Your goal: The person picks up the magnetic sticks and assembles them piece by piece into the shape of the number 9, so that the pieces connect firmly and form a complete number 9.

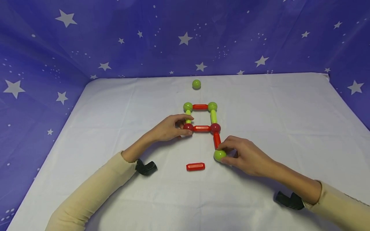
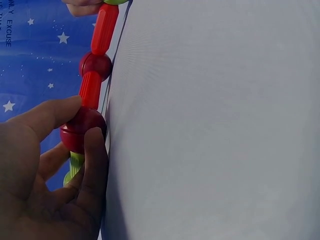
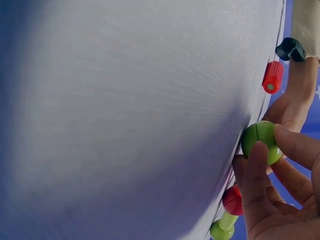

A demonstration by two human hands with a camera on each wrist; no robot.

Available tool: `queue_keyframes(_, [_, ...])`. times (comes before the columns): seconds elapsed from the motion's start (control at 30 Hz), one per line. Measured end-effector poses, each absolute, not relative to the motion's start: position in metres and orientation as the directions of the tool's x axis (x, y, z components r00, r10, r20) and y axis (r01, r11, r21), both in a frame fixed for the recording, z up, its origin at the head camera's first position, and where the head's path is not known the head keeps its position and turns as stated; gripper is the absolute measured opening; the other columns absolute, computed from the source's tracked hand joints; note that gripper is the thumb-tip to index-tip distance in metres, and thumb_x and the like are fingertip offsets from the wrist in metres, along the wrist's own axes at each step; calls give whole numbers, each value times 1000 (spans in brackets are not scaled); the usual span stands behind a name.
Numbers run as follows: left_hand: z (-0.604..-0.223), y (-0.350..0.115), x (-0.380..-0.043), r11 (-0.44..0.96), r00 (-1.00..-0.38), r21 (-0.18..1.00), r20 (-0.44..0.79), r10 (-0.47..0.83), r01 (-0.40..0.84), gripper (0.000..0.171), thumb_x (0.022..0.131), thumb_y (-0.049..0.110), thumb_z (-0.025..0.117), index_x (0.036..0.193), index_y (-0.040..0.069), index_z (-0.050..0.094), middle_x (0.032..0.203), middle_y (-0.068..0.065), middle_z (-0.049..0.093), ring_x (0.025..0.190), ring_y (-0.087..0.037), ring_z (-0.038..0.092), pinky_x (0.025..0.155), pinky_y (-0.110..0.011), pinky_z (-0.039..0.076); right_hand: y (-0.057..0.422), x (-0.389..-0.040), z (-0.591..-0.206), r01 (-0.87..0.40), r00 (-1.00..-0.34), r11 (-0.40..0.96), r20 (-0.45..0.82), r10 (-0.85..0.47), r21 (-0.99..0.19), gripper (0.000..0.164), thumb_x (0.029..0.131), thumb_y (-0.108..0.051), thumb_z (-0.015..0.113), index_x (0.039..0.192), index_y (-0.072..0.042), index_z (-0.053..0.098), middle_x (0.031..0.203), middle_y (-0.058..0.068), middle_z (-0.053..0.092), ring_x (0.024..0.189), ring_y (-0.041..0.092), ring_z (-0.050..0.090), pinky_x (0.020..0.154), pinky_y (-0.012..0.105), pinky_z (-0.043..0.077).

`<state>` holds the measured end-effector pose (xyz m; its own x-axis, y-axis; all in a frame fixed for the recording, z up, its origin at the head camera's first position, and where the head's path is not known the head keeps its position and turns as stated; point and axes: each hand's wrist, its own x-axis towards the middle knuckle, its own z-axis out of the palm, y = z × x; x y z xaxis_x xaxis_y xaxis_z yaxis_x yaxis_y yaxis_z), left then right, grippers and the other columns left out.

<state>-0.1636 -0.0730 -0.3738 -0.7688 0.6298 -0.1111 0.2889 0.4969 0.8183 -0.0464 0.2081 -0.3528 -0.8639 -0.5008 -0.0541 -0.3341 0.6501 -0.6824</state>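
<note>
On the white cloth lies a square of balls and rods, two green balls at the back and two red ones in front. My left hand [image 1: 169,128] grips the front left red ball [image 2: 80,131] between thumb and fingers. From the front right red ball [image 1: 215,128] a red rod [image 1: 217,140] extends toward me. At this rod's near end is a green ball [image 1: 219,155], which my right hand [image 1: 245,155] pinches between thumb and fingers. Red and light-green rods [image 1: 213,116] form the square's sides.
A loose red rod [image 1: 195,166] lies in front of the square, left of my right hand. Farther back sits a single green ball [image 1: 196,84]. Blue starry fabric [image 1: 162,38] stands behind and along both sides of the table [image 1: 115,106]. Black wrist mounts [image 1: 146,167] hang under both sleeves.
</note>
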Motion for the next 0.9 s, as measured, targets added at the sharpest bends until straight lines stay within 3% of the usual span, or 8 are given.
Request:
queue_keyframes(0.2, [-372, -73, -160, 488, -771, 835, -129, 623, 255, 59, 88, 21, 77, 141, 10, 53, 103, -8, 58, 89, -21, 55, 68, -31, 52, 209, -47, -354, -347, -861, 640, -38, -507, -685, 30, 83, -9, 80, 111, -12, 71, 102, -9, 64, 88, 10, 60, 74, 28, 54])
queue_keyframes(0.4, [-370, -75, -150, 523, -804, 810, -114, 584, 265, 67, 86, 21, 78, 145, 10, 48, 106, -6, 61, 94, -20, 56, 74, -31, 49, 211, -46, -355, -369, -855, 620, -9, -519, -692, 30, 82, -9, 80, 110, -12, 71, 101, -10, 64, 88, 10, 60, 74, 28, 54])
queue_keyframes(0.53, [-369, -78, -138, 516, -830, 822, -101, 549, 241, 63, 85, 19, 79, 140, 9, 52, 101, -7, 62, 86, -19, 60, 71, -32, 50, 210, -46, -355, -364, -856, 622, -15, -517, -693, 30, 83, -9, 80, 111, -12, 71, 101, -9, 64, 88, 9, 60, 74, 28, 54])
queue_keyframes(0.7, [-368, -81, -120, 481, -873, 857, -81, 482, 186, 57, 84, 17, 80, 135, 9, 55, 112, -13, 54, 63, -19, 65, 60, -33, 55, 209, -47, -354, -354, -858, 631, -29, -513, -690, 30, 83, -9, 80, 112, -12, 71, 101, -9, 64, 88, 9, 60, 75, 28, 54])
queue_keyframes(0.8, [-367, -81, -111, 457, -882, 869, -54, 468, 189, 57, 84, 15, 79, 135, 10, 55, 119, -14, 51, 61, -20, 65, 57, -33, 55, 209, -47, -353, -350, -859, 635, -34, -511, -689, 31, 83, -9, 80, 112, -11, 71, 101, -9, 64, 88, 9, 60, 75, 28, 54])
queue_keyframes(0.9, [-366, -80, -102, 416, -864, 889, -49, 501, 190, 53, 84, 12, 79, 133, 9, 58, 119, -13, 52, 69, -20, 64, 56, -34, 56, 209, -46, -353, -347, -859, 639, -41, -510, -686, 31, 83, -9, 80, 112, -11, 71, 102, -9, 64, 89, 9, 60, 75, 27, 54])
